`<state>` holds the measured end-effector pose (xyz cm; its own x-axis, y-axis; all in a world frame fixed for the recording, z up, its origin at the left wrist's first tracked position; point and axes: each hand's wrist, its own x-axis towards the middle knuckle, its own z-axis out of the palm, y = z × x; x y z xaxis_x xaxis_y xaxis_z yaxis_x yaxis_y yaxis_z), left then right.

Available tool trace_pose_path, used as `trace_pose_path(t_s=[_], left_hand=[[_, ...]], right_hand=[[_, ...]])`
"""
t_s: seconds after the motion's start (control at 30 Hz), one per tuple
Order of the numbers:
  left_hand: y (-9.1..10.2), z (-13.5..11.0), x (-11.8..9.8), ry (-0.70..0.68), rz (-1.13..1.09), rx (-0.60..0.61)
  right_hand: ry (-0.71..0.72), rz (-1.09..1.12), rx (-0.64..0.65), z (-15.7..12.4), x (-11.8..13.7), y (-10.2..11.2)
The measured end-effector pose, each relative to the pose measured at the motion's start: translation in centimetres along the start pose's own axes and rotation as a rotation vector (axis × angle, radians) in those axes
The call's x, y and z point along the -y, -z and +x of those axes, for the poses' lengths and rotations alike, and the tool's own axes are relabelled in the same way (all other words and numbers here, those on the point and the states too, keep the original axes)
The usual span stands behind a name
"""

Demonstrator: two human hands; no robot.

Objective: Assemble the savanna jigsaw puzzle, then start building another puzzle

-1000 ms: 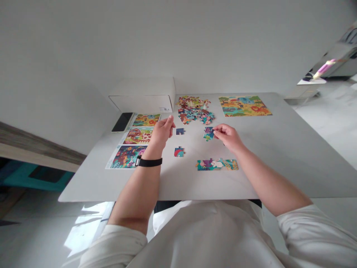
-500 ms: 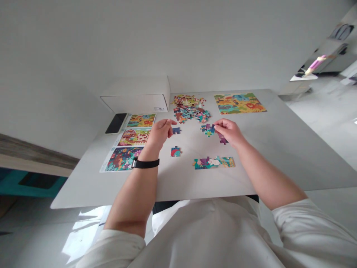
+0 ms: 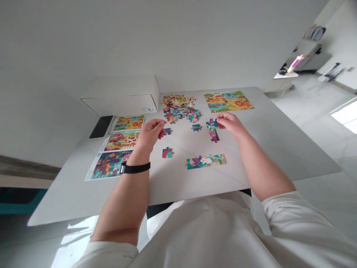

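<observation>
My right hand (image 3: 231, 123) pinches a purple and green puzzle piece (image 3: 213, 124) between thumb and fingertips. Just below it in the view is a purple puzzle piece (image 3: 213, 136), partly covered. A small teal puzzle piece (image 3: 196, 127) lies to the left. My left hand (image 3: 152, 132) is closed with curled fingers, and no piece shows in it. Beside its fingertips lies a dark blue puzzle piece (image 3: 168, 131). A red and teal puzzle piece (image 3: 167, 152) rests nearer me. Closer to the front edge is a joined strip with a white rabbit (image 3: 206, 160).
A heap of loose puzzle pieces (image 3: 181, 109) lies at the back of the white table (image 3: 178, 186). An assembled animal puzzle (image 3: 228, 101) is at back right. On the left are a reference sheet (image 3: 111, 163) with three pictures, a phone (image 3: 101, 127) and a white box (image 3: 119, 104).
My right hand has moved the held piece away from the teal piece, over the purple one. My left thumb and forefinger have drawn together. The whole view has shifted.
</observation>
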<state>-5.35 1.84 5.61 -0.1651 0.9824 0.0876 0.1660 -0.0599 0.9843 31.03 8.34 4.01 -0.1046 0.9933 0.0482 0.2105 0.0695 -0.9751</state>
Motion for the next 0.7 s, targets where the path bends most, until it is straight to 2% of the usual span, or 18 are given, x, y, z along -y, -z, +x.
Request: trace_pose_path(t_s=[0.17,0.4,0.7], left_hand=[[0.14,0.01,0.23,-0.026,0.014,0.012],[0.0,-0.09,0.53,0.005,-0.021,0.015],[0.31,0.34,0.67,-0.03,0.011,-0.065]], right_hand=[[-0.014,-0.021,0.024,-0.31,0.15,-0.56],[-0.025,-0.036,0.045,-0.37,-0.07,-0.91],[-0.013,-0.059,0.06,-0.48,0.08,-0.86]])
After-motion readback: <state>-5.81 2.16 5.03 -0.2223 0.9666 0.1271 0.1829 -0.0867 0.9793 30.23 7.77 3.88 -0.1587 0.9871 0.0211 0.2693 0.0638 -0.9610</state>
